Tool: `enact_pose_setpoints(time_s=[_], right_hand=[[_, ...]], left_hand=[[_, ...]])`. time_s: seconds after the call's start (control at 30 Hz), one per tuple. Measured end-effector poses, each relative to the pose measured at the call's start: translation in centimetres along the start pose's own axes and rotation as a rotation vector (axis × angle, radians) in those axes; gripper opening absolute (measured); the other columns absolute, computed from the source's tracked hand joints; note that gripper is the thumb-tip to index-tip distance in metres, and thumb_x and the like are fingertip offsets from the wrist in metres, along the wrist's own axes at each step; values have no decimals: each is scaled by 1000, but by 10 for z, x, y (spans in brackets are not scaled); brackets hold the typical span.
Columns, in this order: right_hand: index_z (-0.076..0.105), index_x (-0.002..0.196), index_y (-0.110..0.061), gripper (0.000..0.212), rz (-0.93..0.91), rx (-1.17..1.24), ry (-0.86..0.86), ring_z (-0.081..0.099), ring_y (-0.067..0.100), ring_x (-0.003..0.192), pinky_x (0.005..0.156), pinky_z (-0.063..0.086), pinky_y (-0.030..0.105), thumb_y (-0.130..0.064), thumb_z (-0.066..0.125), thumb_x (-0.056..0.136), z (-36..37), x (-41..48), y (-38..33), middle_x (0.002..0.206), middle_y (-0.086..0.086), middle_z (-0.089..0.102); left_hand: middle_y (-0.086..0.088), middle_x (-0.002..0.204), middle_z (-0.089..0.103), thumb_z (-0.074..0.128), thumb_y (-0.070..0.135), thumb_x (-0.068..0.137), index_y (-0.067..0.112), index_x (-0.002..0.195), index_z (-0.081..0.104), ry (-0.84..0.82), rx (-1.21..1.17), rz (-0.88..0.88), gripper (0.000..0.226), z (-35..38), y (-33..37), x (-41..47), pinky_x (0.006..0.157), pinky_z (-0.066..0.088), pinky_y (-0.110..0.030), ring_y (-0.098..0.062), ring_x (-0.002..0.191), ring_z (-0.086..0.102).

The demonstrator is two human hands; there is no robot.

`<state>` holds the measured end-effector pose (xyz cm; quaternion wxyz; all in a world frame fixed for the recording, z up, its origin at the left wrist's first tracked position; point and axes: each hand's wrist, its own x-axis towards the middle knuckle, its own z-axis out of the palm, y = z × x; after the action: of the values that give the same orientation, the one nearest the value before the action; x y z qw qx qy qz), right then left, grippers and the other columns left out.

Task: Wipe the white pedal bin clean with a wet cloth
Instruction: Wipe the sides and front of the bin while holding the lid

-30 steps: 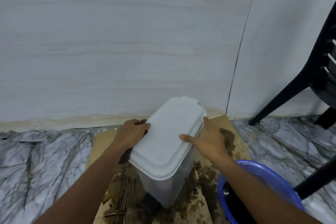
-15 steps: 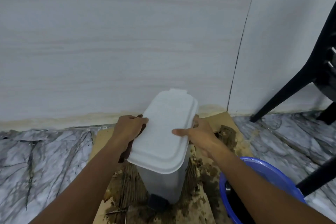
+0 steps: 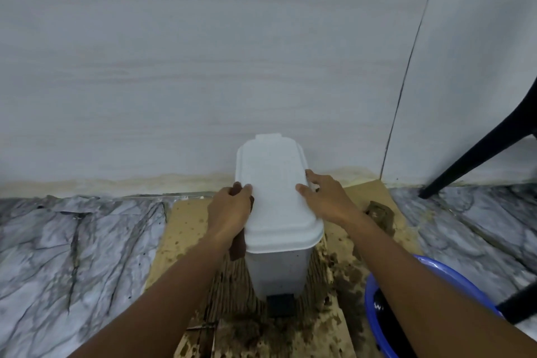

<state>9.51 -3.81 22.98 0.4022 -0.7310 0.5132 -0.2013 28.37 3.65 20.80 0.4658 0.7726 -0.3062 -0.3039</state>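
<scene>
The white pedal bin [image 3: 276,200] stands upright on stained cardboard, lid down, its dark pedal [image 3: 280,302] facing me. My left hand [image 3: 231,208] grips the bin's left side and presses a dark brown cloth [image 3: 239,244] against it; the cloth hangs below my palm. My right hand [image 3: 327,197] clasps the lid's right edge, thumb on top and fingers down the side. Most of the cloth is hidden behind my left hand.
Wet, dirt-stained cardboard [image 3: 186,229] covers the floor under the bin. A blue basin [image 3: 374,325] with dark water sits at the lower right. Black chair legs [image 3: 476,154] stand at the right. A pale wall rises close behind the bin, and a brown lump [image 3: 379,212] lies at the right.
The bin has been turned from a slant to stand square, pedal facing me. Both hands moved with it, and the right hand closed onto the lid's edge.
</scene>
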Motion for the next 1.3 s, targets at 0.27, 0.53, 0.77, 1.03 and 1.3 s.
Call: enact_pose_setpoints(time_s=[0.27, 0.53, 0.77, 1.03, 1.3], right_hand=[[18, 155, -51, 110, -248, -511, -262, -20, 20, 153, 124, 7, 44, -40, 88, 71, 10, -41, -2, 167, -12, -17], [58, 138, -38, 73, -361, -59, 129, 29, 11, 150, 123, 28, 43, -49, 86, 71, 13, 8, 9, 160, -14, 35], [67, 128, -34, 56, -416, 41, 260, 49, 12, 137, 115, 40, 37, -49, 83, 76, 4, 88, -14, 148, -8, 54], [71, 117, -37, 55, -448, 177, 299, 60, 2, 119, 99, 54, 38, -61, 80, 70, -12, 134, -1, 128, -22, 65], [74, 112, -31, 54, -480, 210, 316, 63, 2, 114, 98, 55, 36, -57, 84, 66, -18, 138, 7, 122, -18, 70]], left_hand=[[11, 108, 65, 48, 31, 106, 22, 132, 63, 10, -91, 162, 32, -2, -14, -19, 77, 45, -29, -7, 91, 60], [14, 153, 45, 37, 43, 107, 29, 151, 47, 60, -162, 564, 46, 7, -11, 16, 118, 34, -31, -12, 145, 37], [-2, 171, -9, 35, 35, 108, 19, 163, 6, 176, 117, 934, 64, 46, -22, 67, 124, -1, -21, -23, 157, -12], [-3, 169, -12, 34, 33, 107, 13, 162, 1, 290, 241, 1088, 67, 79, -52, 120, 128, 9, -41, -31, 157, -3], [-16, 164, 21, 39, 33, 106, 4, 157, 26, 342, 765, 1407, 60, 100, -59, 103, 127, 9, -50, -33, 155, 13]])
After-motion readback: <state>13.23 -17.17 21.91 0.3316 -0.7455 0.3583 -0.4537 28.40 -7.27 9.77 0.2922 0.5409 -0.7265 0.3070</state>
